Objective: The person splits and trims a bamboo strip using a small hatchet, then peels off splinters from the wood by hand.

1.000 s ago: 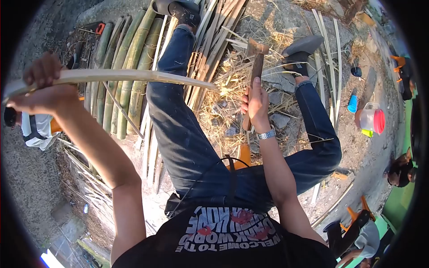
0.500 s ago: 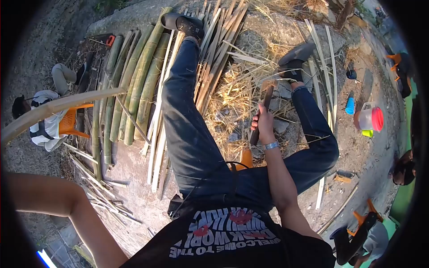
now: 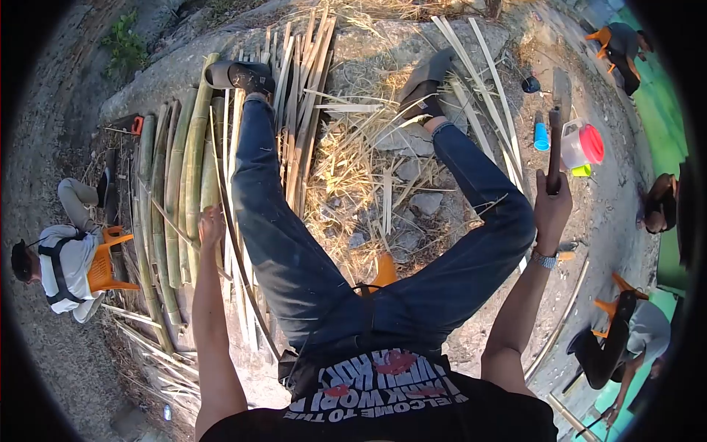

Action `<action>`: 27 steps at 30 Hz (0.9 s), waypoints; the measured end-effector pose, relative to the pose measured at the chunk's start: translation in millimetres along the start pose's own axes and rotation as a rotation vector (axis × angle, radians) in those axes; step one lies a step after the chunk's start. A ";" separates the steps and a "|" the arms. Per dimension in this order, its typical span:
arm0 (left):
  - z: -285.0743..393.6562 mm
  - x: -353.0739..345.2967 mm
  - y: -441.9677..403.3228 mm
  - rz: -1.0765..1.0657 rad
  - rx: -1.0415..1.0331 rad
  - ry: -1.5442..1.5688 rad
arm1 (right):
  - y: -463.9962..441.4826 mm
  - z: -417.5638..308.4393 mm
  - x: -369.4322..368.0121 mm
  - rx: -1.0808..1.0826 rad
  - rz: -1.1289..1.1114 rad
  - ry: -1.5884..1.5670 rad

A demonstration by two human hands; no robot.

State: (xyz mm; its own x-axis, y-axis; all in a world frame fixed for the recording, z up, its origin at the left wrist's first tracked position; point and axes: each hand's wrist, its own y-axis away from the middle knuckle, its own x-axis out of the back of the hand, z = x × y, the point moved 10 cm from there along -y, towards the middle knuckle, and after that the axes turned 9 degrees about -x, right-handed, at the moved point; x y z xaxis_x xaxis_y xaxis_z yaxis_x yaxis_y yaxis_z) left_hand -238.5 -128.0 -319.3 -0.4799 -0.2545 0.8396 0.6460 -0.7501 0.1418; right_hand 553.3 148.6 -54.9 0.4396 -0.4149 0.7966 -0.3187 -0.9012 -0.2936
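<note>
My left hand (image 3: pixel 211 225) is closed above the bamboo poles, beside my left leg. A long, narrow bamboo strip (image 3: pixel 237 250) runs along its inner side and appears to be in its grip; the fingers are partly hidden. To the right of my bent right knee, my right hand (image 3: pixel 552 210) is wrapped around a dark knife-like tool (image 3: pixel 554 144) that points away from me. Its edge cannot be made out. Split bamboo strips (image 3: pixel 305 103) lie beyond my left leg, and pale shavings (image 3: pixel 335 173) cover the ground between my legs.
Green bamboo poles (image 3: pixel 174 199) lie at left, near a seated person (image 3: pixel 66 261). A red-lidded clear jug (image 3: pixel 578 145) and blue cup (image 3: pixel 542 137) stand at right. More people sit along the right side. An orange seat (image 3: pixel 384 271) shows between my thighs.
My left hand has come into view from the left, and the bamboo strip has swung to lie lengthwise beside my leg. My right hand has moved right with the tool, away from the shavings.
</note>
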 end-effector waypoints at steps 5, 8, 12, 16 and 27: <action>-138.9 -90.6 20.6 -0.035 -0.126 -0.010 | -65.6 173.8 -15.8 -0.176 0.128 0.244; -155.6 -112.1 47.2 -0.108 -0.156 0.007 | -50.8 294.9 -104.7 -0.420 -0.124 0.021; -152.3 -105.7 83.9 -0.130 -0.197 0.073 | 14.7 376.5 -206.2 -0.563 -0.459 -0.017; -131.0 -91.4 113.6 -0.284 -0.053 0.100 | 119.4 416.8 -204.8 -0.771 -0.633 -0.065; -27.9 -82.9 104.9 -0.362 -0.189 -0.148 | 134.6 398.3 -215.2 -0.805 -0.640 -0.282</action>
State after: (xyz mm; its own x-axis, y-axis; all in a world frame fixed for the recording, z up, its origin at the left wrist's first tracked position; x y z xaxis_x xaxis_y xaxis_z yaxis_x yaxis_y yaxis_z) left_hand -147.5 -202.6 -388.6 -0.5563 0.1257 0.8214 0.3246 -0.8771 0.3541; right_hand 750.3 66.8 -476.3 0.8675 -0.0007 0.4974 -0.3754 -0.6570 0.6538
